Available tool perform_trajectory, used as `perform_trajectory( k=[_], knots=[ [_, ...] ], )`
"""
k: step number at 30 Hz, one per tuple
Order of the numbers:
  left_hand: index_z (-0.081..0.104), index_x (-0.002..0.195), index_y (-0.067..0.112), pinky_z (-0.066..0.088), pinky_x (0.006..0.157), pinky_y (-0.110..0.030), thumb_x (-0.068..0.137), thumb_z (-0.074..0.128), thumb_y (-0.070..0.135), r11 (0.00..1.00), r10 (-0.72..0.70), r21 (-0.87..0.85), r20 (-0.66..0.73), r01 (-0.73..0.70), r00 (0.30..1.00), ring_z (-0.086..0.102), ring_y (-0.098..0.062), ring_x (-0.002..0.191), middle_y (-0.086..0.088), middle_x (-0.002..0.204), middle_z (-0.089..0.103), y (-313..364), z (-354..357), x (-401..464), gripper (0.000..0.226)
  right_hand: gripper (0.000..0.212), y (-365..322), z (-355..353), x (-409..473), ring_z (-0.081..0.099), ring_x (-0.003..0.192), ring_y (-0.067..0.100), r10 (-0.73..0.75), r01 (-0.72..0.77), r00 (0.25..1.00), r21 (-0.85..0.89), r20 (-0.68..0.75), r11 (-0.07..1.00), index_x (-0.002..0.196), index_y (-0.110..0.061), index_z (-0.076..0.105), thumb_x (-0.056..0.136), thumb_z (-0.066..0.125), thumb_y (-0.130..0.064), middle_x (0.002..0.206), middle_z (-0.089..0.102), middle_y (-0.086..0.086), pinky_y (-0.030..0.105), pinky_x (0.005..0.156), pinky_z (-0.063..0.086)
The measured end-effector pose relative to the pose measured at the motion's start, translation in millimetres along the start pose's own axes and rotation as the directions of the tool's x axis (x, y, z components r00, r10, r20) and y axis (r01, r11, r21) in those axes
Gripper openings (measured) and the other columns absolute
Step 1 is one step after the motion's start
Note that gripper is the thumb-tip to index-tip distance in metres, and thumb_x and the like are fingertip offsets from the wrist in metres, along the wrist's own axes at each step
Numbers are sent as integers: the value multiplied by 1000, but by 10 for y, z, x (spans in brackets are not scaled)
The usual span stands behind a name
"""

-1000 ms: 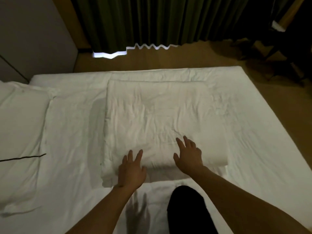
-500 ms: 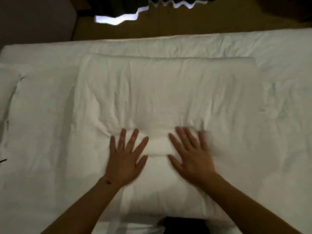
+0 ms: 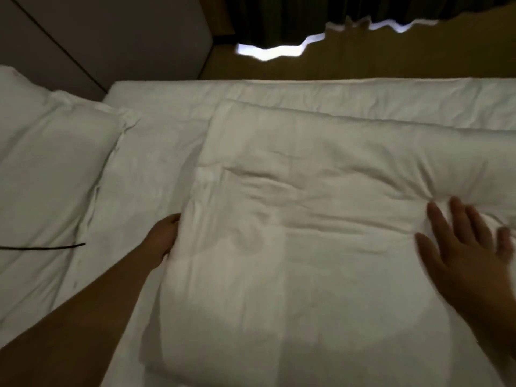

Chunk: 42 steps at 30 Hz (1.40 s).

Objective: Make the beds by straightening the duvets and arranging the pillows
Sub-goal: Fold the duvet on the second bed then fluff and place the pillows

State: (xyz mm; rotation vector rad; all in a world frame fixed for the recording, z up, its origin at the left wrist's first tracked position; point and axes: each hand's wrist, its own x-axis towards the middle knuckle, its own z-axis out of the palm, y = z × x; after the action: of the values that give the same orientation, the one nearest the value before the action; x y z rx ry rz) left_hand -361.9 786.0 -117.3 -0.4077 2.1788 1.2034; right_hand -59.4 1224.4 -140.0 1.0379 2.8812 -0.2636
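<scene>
A white folded duvet (image 3: 293,247) lies across the white bed (image 3: 156,169), wrinkled in its middle. My left hand (image 3: 163,236) is at the duvet's left edge, with its fingers tucked out of sight under the fold and the thumb against the side. On the right part of the duvet my right hand (image 3: 463,247) lies flat with fingers spread, slightly blurred. A white pillow (image 3: 47,169) rests at the left end of the bed, apart from the duvet.
A thin black cable (image 3: 42,248) lies across the bedding below the pillow. Beyond the bed's far edge are brown floor (image 3: 363,60), dark green curtains (image 3: 279,18) with light under their hem, and a grey wall (image 3: 111,37) at the back left.
My hands have parted from the duvet's middle: the left went to its left edge and slid under it, the right swept out to the right. The view shifted left, showing the pillow.
</scene>
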Motion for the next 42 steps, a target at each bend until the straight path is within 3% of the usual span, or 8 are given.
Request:
perform_trajectory(
  k=[6, 14, 21, 25, 28, 32, 38, 42],
  knots=[
    [71, 107, 6, 53, 70, -35, 97, 63, 29, 985, -164, -33, 102, 168, 981, 67, -28, 82, -15, 94, 74, -219, -64, -241, 27, 72, -391, -7, -140, 16, 149, 31, 78, -74, 996, 104, -33, 992, 156, -22, 20, 94, 18, -58, 164, 16, 13, 60, 117, 15],
    [76, 89, 15, 55, 57, -21, 92, 60, 13, 986, 166, 7, 73, -167, 983, 71, -9, 69, 0, 79, 77, -236, -324, -1059, 16, 70, -1450, -198, -274, -12, 152, 25, -130, 120, 989, 117, 77, 986, 154, -45, -6, 93, 15, -73, 166, -12, -1, 61, 118, -3],
    [68, 119, -2, 57, 90, -45, 94, 63, 15, 977, -207, 86, 159, 195, 965, 70, -32, 95, -18, 108, 72, -766, -521, -776, 30, 65, -1651, -56, -308, -18, 151, 25, -206, 209, 966, 0, 157, 978, 153, -46, -9, 96, 14, -67, 165, -17, -3, 67, 115, -7],
    [49, 144, 19, 35, 114, -37, 99, 47, 46, 964, 154, 244, -206, -102, 966, 50, -25, 132, -8, 148, 50, -410, -442, -824, 53, 65, -1622, -97, -233, -12, 152, 26, -158, 157, 977, 20, 145, 987, 154, -45, -4, 96, 16, -66, 166, -11, -2, 68, 115, -4],
    [27, 155, 36, 15, 121, -46, 99, 28, 61, 537, 765, 643, -98, -546, 637, 16, -26, 152, -3, 165, 20, -73, -20, -1332, 61, 63, -1601, -144, -288, -11, 152, 25, -193, 191, 975, 25, 109, 981, 155, -44, 1, 98, 21, -62, 166, -9, -3, 65, 116, -3],
    [19, 156, 42, 10, 111, -72, 99, 27, 67, -223, 663, 737, 595, -638, 456, 1, -38, 153, -3, 168, 9, -516, 496, -1140, 63, 63, -1217, -127, -394, -2, 153, 17, -297, 302, 952, -59, 78, 951, 156, -39, 11, 97, 16, -60, 166, 3, -4, 60, 119, 2],
    [-9, 153, 51, 9, 111, -75, 95, 2, 70, 229, 576, 922, 131, -313, 807, -5, -37, 153, 3, 168, -3, -142, 709, -484, 62, 66, -401, -252, -63, -2, 153, 17, -90, 92, 996, -162, 16, 983, 156, -40, 6, 96, 13, -66, 166, 0, -6, 64, 117, -1],
    [-10, 154, 48, 6, 114, -72, 98, 10, 67, 194, 672, 881, 200, -431, 713, -11, -37, 152, -3, 168, -7, 543, 1153, -673, 62, 67, -221, -483, 240, -13, 152, 23, -13, 10, 1000, -144, -16, 990, 155, -41, -7, 96, 15, -66, 166, -12, -3, 69, 114, -2]
  ],
)
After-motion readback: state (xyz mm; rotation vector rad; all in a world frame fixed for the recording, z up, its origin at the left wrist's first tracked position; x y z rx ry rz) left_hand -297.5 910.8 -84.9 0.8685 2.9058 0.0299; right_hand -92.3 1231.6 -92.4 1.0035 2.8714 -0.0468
